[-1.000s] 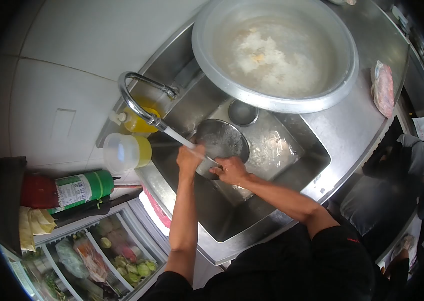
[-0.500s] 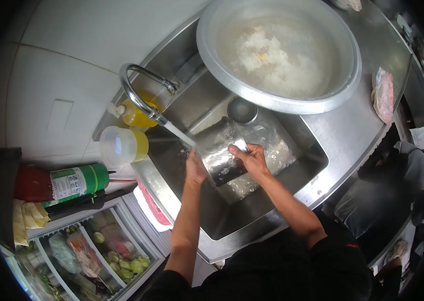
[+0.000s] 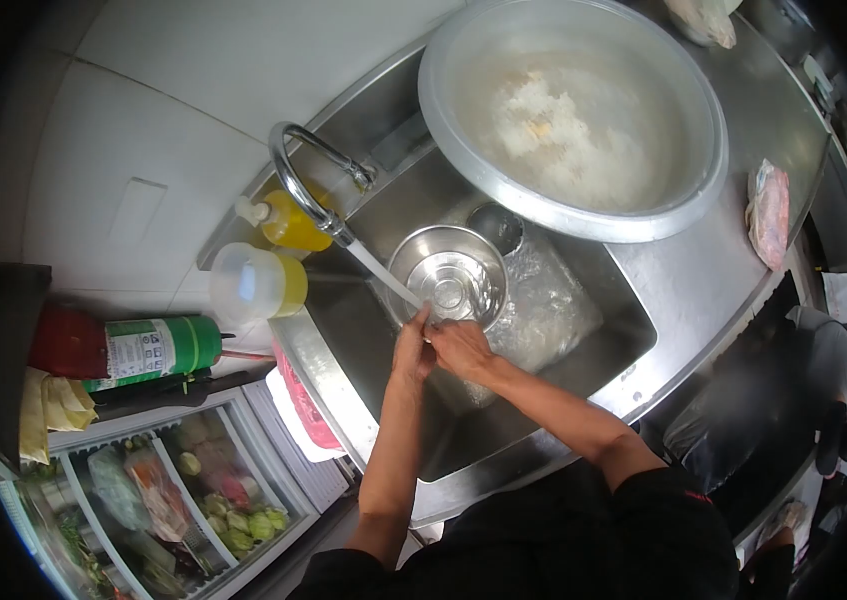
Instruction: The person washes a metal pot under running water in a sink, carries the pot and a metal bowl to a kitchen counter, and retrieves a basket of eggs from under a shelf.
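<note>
A round metal pot [image 3: 448,270] is in the sink, its open top facing up and its shiny inside showing. Water from the curved faucet [image 3: 305,195] runs down to its near rim. My left hand [image 3: 412,345] is closed at that rim, beside the stream. Touching it on the right, my right hand [image 3: 460,348] has its fingers wrapped over the same rim. Just behind the pot, a small metal cup [image 3: 496,228] stands in the sink.
A large metal basin [image 3: 583,222] of cloudy water and white rice-like food rests over the sink's back. Yellow soap bottle [image 3: 295,222] and plastic tub [image 3: 255,282] stand left. Wrapped meat [image 3: 768,215] lies right. An open cooler [image 3: 233,555] holds vegetables. Another person's legs [image 3: 733,400] are at right.
The pot has turned from its tilted side view to open top up, after being emptied or rotated under the stream. My right hand has moved left, next to my left hand.
</note>
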`<action>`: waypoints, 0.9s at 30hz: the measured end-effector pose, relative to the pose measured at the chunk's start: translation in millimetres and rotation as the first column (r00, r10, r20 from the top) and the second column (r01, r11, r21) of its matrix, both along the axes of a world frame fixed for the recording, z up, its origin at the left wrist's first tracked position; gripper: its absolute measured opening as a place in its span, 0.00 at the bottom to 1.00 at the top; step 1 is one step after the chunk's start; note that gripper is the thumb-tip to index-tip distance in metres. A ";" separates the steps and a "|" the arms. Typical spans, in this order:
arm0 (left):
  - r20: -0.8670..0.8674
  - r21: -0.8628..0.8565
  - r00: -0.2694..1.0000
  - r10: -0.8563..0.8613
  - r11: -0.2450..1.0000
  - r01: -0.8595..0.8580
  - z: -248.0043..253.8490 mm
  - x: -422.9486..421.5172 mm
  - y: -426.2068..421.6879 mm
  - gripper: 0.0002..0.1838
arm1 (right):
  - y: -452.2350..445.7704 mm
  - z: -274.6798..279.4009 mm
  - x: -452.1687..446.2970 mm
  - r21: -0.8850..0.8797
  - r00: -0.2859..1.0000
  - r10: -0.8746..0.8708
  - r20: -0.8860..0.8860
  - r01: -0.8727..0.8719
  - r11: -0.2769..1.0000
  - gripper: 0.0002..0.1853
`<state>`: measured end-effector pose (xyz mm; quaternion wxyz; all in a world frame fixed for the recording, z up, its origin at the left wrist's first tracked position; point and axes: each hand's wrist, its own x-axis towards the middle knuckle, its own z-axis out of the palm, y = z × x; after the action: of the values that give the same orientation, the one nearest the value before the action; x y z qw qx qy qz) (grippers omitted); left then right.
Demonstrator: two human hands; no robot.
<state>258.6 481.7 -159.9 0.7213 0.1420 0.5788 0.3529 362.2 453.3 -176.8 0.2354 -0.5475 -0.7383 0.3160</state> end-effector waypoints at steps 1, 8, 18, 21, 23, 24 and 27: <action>0.003 0.007 1.000 0.003 1.000 -0.003 -1.5 -6.5 1.3 0.22 | 1.4 -3.1 1.1 0.007 1.000 0.003 0.003 -0.003 1.000 0.12; -0.324 0.011 0.945 0.056 0.998 -0.056 -38.8 -37.2 -12.8 0.15 | 44.7 10.0 -12.7 -0.559 0.554 -0.504 -0.663 0.082 0.825 0.13; -0.849 0.014 0.469 -0.244 0.876 0.482 26.9 -47.3 8.6 0.26 | 34.5 -42.0 -47.4 -0.644 0.640 -0.274 -0.718 -0.462 0.610 0.17; -0.963 0.079 0.251 -0.097 0.790 0.608 39.2 -48.3 17.2 0.33 | 36.7 -28.7 -24.6 -0.369 0.942 0.230 -0.243 -0.310 0.876 0.17; -0.982 0.054 0.177 -0.072 0.784 0.618 46.4 -44.5 13.4 0.37 | 52.9 -79.2 6.9 0.025 0.852 0.308 0.424 -0.351 0.936 0.17; -0.980 -0.006 0.151 -0.127 0.784 0.621 45.0 -41.8 8.6 0.37 | 67.2 -132.0 11.5 0.345 0.845 0.102 0.525 -0.321 0.882 0.17; -0.979 0.018 0.168 -0.112 0.781 0.624 36.1 -46.0 6.0 0.37 | 76.9 -87.9 20.9 0.380 0.616 -0.021 0.787 -0.458 0.804 0.17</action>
<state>212.7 487.7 -123.8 0.2432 0.6144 0.7412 0.1181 383.1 530.2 -264.7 0.0073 -0.4372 -0.8882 -0.1409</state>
